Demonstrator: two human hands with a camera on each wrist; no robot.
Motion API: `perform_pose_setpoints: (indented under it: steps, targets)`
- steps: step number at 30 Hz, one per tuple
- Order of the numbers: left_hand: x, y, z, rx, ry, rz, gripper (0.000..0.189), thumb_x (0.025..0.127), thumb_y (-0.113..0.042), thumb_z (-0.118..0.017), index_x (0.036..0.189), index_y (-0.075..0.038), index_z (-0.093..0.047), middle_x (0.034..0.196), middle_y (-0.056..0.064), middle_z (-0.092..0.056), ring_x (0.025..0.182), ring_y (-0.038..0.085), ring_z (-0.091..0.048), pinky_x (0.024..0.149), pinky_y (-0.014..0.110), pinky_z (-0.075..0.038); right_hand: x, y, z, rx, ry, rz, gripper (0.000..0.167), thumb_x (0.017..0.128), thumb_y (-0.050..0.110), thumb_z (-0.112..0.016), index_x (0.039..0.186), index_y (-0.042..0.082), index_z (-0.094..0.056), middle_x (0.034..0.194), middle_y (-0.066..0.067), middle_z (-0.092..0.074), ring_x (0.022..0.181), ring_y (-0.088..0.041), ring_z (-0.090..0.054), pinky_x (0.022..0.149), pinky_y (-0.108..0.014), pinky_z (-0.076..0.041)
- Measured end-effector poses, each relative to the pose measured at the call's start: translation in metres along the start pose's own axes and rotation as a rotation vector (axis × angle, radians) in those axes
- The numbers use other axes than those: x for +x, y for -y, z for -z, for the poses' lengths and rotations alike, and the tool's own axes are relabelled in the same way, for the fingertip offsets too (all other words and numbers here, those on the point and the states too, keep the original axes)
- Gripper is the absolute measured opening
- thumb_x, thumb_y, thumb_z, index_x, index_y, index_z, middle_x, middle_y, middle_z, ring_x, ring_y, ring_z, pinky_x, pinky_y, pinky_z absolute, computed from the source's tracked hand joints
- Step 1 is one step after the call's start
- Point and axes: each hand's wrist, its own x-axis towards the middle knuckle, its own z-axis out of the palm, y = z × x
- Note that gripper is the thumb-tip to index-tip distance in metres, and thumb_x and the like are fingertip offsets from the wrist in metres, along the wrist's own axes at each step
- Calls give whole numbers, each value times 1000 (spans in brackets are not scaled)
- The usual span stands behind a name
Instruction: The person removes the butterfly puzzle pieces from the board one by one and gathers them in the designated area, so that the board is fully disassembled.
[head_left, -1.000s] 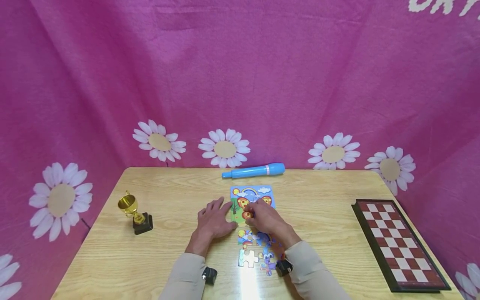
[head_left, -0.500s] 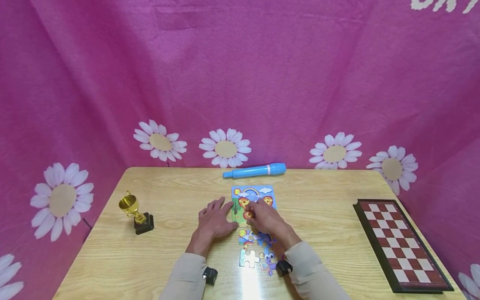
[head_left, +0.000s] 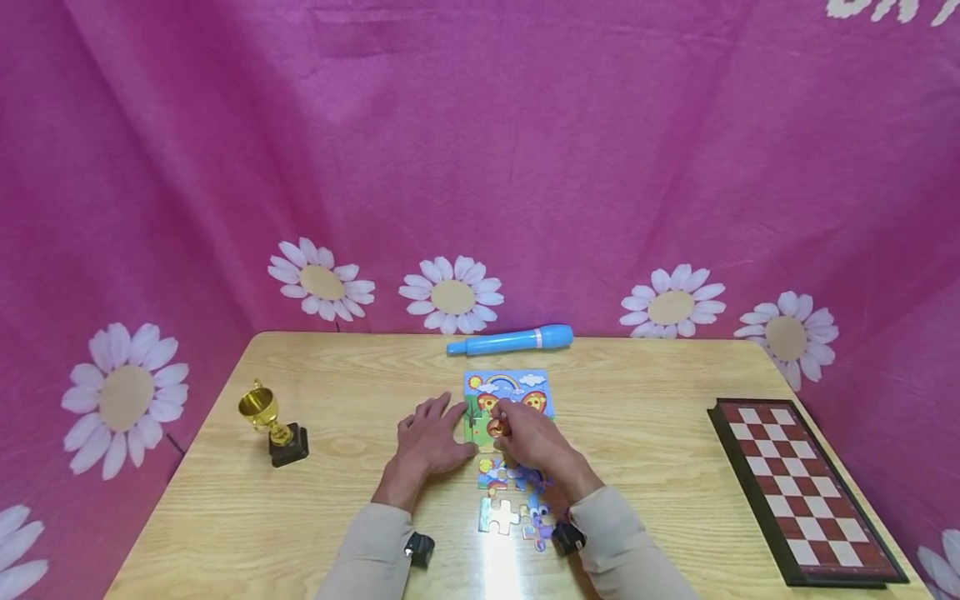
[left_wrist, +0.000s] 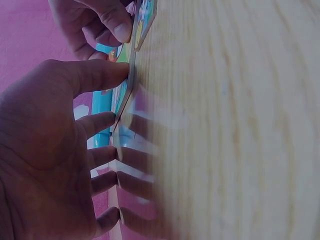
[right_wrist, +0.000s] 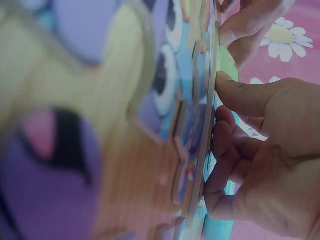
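Note:
A picture puzzle of a butterfly, rainbow and sun lies in front of me. My left hand is spread at its left side. In the left wrist view, the thumb and index finger touch the puzzle's edge, and the other fingertips rest on the table. My right hand bends over the puzzle's lower part, its thumb and curled fingers pinching a green puzzle piece with an orange round shape. That piece stands slightly out of line with the picture around it. The right hand hides the puzzle's lower right.
Several loose puzzle pieces lie nearer me, partly under the right forearm. A blue microphone-shaped object lies behind the puzzle. A gold trophy cup stands left, a checkered board lies right. A pink daisy curtain hangs behind the table.
The green piece under my right fingers now shows a seam and sits slightly out of line with the picture. Both hands stay in nearly the same place.

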Motion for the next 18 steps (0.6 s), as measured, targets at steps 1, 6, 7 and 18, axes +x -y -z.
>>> perform_pose_setpoints:
  steps: [1,6,7,18]
  targets:
    - [0,0,0,0,0,1,71,80,-47,-66,144,-26,-46,158,8,-30,143,34,-28,110,61,-25,-1,0,0,5,-4,2,33,84,17,-75,110,19,-56,86,5,-57,75,-13,-51,69,-30,-44]
    - [1,0,0,1,-1,0,71,80,-48,-66,145,-26,-46,158,8,-30,143,33,-27,110,61,-25,-2,-1,2,55,-6,16,30,85,16,-74,108,19,-54,84,5,-58,73,-13,-51,67,-30,-43]
    - [1,0,0,0,-1,-2,71,80,-48,-66,145,-26,-46,158,8,-30,143,33,-28,109,61,-25,-2,-1,2,68,-6,11,27,87,16,-71,107,19,-54,84,5,-58,73,-12,-51,66,-29,-43]
    - [-2,1,2,-5,1,-23,70,81,-47,-68,144,-24,-46,157,9,-31,143,34,-28,108,62,-26,-6,0,0,171,-78,-48,7,96,25,-59,94,21,-53,77,6,-60,65,-11,-50,60,-27,-40]
